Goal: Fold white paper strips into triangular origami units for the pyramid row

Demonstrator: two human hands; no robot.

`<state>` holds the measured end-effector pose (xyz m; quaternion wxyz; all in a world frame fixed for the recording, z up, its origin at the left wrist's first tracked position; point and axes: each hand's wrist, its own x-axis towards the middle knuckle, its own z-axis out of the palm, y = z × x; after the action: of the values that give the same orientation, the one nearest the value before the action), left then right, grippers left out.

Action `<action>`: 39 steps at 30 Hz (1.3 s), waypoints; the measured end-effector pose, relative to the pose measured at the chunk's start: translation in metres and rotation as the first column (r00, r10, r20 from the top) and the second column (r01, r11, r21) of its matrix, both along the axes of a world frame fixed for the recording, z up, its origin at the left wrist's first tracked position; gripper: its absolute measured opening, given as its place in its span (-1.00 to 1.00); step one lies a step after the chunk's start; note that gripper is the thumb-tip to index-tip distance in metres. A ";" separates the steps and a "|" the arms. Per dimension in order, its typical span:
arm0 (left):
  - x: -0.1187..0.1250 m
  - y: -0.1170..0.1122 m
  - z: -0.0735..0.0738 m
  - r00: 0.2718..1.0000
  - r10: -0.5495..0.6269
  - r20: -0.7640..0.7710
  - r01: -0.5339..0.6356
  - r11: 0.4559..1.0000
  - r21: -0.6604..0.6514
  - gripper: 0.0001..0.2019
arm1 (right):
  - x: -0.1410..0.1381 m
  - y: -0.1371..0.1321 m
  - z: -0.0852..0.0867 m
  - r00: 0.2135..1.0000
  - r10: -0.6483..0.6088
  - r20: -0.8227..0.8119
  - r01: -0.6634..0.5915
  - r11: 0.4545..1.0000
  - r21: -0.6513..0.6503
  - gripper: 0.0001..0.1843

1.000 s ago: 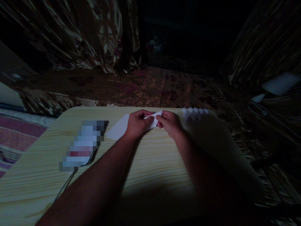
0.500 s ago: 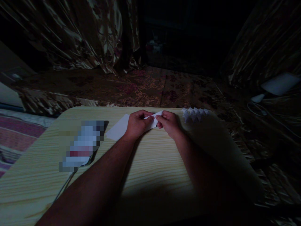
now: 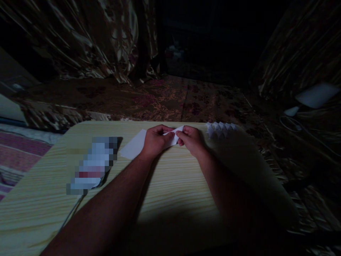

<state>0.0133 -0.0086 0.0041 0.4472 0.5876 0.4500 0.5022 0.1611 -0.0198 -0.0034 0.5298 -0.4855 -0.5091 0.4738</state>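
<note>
Near the far edge of the table, a folded piece of white paper [image 3: 172,138] is pinched between my two hands. My left hand [image 3: 156,141] grips it from the left, thumb on top. On the right end, my right hand [image 3: 190,138] pinches a pointed corner between thumb and fingers. White paper [image 3: 133,145] lies on the table just left of my left hand; whether it joins the held piece is hidden by that hand. To the right of my right hand stand several small folded white paper pieces [image 3: 220,128] in rows.
The light wooden table [image 3: 176,185] has a blurred-out phone-like device [image 3: 93,163] on its left side, with a cable [image 3: 70,213] running toward me. Patterned curtains and a cloth-covered ledge [image 3: 149,96] stand behind. A white lamp-like object [image 3: 317,95] is at the right.
</note>
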 end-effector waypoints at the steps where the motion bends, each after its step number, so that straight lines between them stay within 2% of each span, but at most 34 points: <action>1: 0.000 0.000 0.000 1.000 -0.003 -0.002 0.003 1.000 -0.001 -0.74 | 0.000 0.000 0.000 1.000 0.002 0.002 -0.002 1.000 -0.002 -0.82; 17: -0.001 0.002 -0.002 0.999 -0.017 0.028 0.018 1.000 -0.015 -0.73 | 0.000 -0.002 0.003 1.000 0.006 -0.006 -0.006 1.000 -0.006 -0.82; 22: -0.002 0.002 -0.003 1.000 -0.006 0.006 0.006 1.000 -0.020 -0.71 | 0.000 -0.002 0.001 0.997 -0.018 -0.070 0.020 1.000 0.017 -0.79; 39: -0.001 0.000 0.001 0.999 0.016 0.031 -0.014 0.997 -0.074 -0.72 | 0.001 -0.001 0.002 0.990 -0.094 -0.109 0.093 0.996 -0.011 -0.80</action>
<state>0.0123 -0.0087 0.0055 0.4716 0.5594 0.4657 0.4978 0.1618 -0.0205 -0.0017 0.5771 -0.4835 -0.4548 0.4758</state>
